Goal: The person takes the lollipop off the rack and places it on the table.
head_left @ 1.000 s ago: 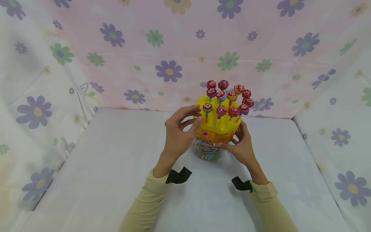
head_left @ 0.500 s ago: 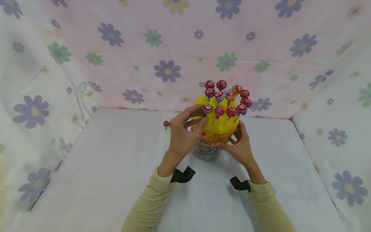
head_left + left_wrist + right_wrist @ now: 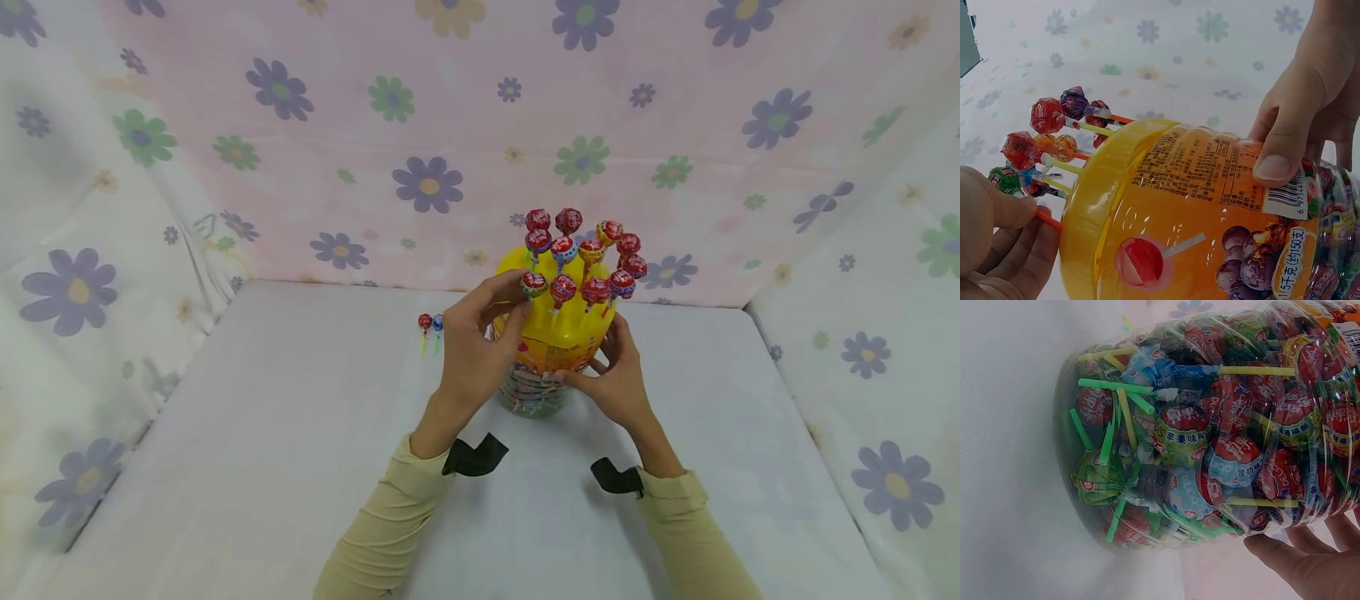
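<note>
A clear plastic jar (image 3: 534, 390) full of wrapped lollipops stands on the table. Its yellow lid (image 3: 567, 327) has several lollipops (image 3: 596, 291) sticking up from it. At the lid's near left side, my left hand (image 3: 478, 354) pinches a green-and-red wrapped lollipop (image 3: 533, 285) between thumb and fingers. That lollipop's orange stick (image 3: 1048, 218) meets the lid in the left wrist view; its tip is not visible there. My right hand (image 3: 621, 379) grips the jar from the right, thumb on the orange label (image 3: 1210, 194) by the barcode.
Two loose lollipops, a red one (image 3: 424, 322) and a blue one (image 3: 438, 323), lie on the white table (image 3: 300, 433) left of my left hand. Flowered cloth (image 3: 480, 108) hangs behind and at both sides.
My left hand has moved right and taken hold of the near-left lollipop on the lid. The two loose lollipops have come into view behind it. My right hand keeps its grip.
</note>
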### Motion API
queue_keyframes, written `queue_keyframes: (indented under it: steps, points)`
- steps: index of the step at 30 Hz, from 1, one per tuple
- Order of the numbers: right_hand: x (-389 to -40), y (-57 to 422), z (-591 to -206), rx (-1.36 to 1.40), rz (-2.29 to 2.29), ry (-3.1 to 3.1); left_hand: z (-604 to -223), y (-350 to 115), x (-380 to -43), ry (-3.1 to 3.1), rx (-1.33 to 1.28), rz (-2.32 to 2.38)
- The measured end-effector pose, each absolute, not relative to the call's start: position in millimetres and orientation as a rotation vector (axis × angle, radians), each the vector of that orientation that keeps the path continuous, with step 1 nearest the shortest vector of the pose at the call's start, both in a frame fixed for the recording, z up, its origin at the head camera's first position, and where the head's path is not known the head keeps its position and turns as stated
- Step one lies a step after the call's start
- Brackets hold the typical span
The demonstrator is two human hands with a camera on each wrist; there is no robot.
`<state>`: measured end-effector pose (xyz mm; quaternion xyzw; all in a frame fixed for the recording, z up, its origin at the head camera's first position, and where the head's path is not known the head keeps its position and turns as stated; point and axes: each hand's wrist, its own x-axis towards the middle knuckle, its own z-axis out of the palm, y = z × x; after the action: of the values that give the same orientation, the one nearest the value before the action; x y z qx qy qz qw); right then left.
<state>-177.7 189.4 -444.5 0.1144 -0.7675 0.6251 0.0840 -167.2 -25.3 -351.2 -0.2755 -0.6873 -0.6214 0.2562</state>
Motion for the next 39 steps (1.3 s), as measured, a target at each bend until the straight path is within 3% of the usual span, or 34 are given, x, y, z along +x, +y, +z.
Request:
queue_keyframes:
  steps: [22,39]
  points:
    - [-179,189,-444,0.331,1.863,-2.306,-339,-33,-167,-1.837,-0.726,-1.687]
    - [-179,190,-445,0.373,1.854,-2.292,-355,-61,-169,-1.894,-0.588,-1.671]
